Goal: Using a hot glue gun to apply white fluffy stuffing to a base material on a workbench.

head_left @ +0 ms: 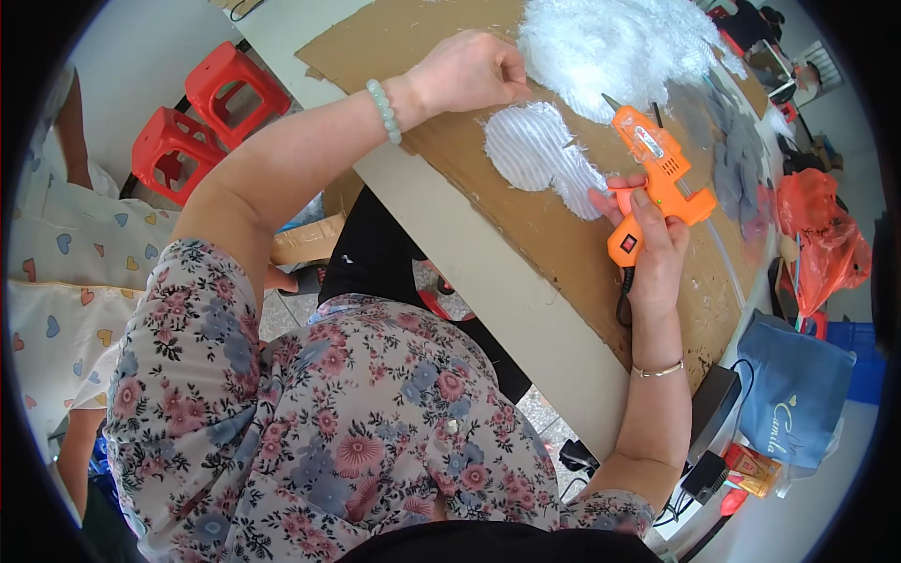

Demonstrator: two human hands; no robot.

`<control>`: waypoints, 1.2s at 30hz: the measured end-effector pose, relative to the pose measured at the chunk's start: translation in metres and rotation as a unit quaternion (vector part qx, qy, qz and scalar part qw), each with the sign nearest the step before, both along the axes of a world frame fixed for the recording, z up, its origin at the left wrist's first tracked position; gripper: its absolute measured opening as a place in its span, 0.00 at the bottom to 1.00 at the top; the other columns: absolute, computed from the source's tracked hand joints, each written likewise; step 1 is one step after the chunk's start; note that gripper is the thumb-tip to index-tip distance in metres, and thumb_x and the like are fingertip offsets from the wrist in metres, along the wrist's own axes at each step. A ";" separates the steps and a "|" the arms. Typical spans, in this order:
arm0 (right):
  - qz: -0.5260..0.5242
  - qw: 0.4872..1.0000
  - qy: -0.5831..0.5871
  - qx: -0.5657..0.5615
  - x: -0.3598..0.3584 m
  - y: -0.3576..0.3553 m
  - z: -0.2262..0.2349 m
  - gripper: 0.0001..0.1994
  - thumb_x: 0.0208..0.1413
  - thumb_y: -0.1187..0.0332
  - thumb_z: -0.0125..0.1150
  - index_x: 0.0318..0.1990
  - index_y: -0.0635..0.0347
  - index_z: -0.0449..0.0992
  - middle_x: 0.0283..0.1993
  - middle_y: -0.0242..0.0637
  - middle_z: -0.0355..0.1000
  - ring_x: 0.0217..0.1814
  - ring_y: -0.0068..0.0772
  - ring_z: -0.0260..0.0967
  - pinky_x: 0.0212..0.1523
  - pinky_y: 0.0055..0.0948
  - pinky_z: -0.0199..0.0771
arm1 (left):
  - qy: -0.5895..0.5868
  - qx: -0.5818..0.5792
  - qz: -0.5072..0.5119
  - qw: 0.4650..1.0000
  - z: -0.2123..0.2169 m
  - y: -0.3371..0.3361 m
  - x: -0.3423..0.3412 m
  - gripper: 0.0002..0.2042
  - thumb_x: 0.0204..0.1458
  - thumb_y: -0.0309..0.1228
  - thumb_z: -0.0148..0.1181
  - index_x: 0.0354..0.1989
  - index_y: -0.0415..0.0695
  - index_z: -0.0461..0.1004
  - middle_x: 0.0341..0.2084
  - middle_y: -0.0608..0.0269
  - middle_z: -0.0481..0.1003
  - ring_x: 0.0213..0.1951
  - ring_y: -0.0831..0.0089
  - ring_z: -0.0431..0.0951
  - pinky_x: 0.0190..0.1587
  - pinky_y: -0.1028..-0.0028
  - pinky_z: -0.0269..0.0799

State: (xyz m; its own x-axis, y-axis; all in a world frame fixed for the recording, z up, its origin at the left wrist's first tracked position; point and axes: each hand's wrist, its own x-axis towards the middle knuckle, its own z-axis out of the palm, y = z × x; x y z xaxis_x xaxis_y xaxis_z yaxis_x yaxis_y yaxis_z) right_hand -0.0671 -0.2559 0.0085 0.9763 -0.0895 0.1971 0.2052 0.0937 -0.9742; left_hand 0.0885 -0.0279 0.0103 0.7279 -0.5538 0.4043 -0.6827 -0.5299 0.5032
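Observation:
My right hand (657, 246) is wrapped round the handle of an orange hot glue gun (664, 167). Its nozzle points up toward a heap of shiny white fringed material (601, 47), and a black cord leaves the handle's base. Over the cardboard, my left hand (469, 71) is closed with the fingertips drawn together; whatever they may hold is hidden. Between the hands a silvery-white ribbed fabric piece (537, 150), with frayed edges, lies flat on the brown cardboard sheet (488, 225). The right fingers are close to its lower end.
Flat grey pieces (737, 155) lie at the table's right side. Beyond them are a red plastic bag (817, 235) and a blue bag (798, 385). Red stools (235, 89) stand at the left, near a person in heart-patterned clothing (80, 244). The white table's edge (469, 272) runs diagonally before me.

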 end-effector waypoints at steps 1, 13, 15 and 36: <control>-0.003 1.000 -0.001 0.003 0.001 0.000 -0.001 0.11 0.58 0.70 0.48 0.44 0.67 0.68 0.43 0.43 0.69 0.47 0.33 0.69 0.50 0.45 0.74 | 0.039 0.037 0.022 0.998 0.004 -0.002 -0.002 0.06 0.46 0.29 0.61 0.31 0.42 0.78 0.28 0.60 0.77 0.32 0.67 0.76 0.36 0.71 0.70; 0.008 1.000 0.007 -0.008 -0.001 0.002 0.000 0.12 0.57 0.70 0.49 0.45 0.67 0.67 0.42 0.41 0.69 0.46 0.33 0.69 0.51 0.44 0.73 | 0.025 0.013 -0.139 0.990 -0.014 -0.007 0.014 0.11 0.49 0.37 0.61 0.34 0.41 0.75 0.29 0.59 0.74 0.32 0.67 0.73 0.39 0.70 0.70; 0.016 1.000 0.000 -0.015 0.001 0.002 -0.001 0.12 0.57 0.70 0.49 0.45 0.67 0.68 0.42 0.41 0.69 0.46 0.34 0.70 0.51 0.43 0.73 | 0.073 -0.009 -0.124 0.990 -0.008 -0.006 0.006 0.11 0.48 0.36 0.61 0.33 0.41 0.74 0.27 0.60 0.74 0.30 0.68 0.73 0.36 0.71 0.70; -0.020 0.999 -0.021 -0.043 -0.002 0.005 0.009 0.12 0.57 0.71 0.50 0.46 0.68 0.68 0.44 0.43 0.70 0.39 0.33 0.73 0.47 0.43 0.75 | 0.050 -0.224 -0.014 0.973 -0.008 0.042 -0.019 0.09 0.52 0.33 0.60 0.36 0.40 0.75 0.24 0.65 0.76 0.27 0.78 0.75 0.31 0.77 0.71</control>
State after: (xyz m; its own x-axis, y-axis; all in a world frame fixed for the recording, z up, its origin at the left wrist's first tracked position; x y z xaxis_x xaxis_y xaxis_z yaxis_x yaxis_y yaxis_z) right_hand -0.0694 -0.2510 0.0175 0.9630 -0.1091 0.2462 0.2479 0.0015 -0.9688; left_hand 0.0691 0.0140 0.0021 0.7630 -0.3589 0.5376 -0.6297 -0.2245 0.7437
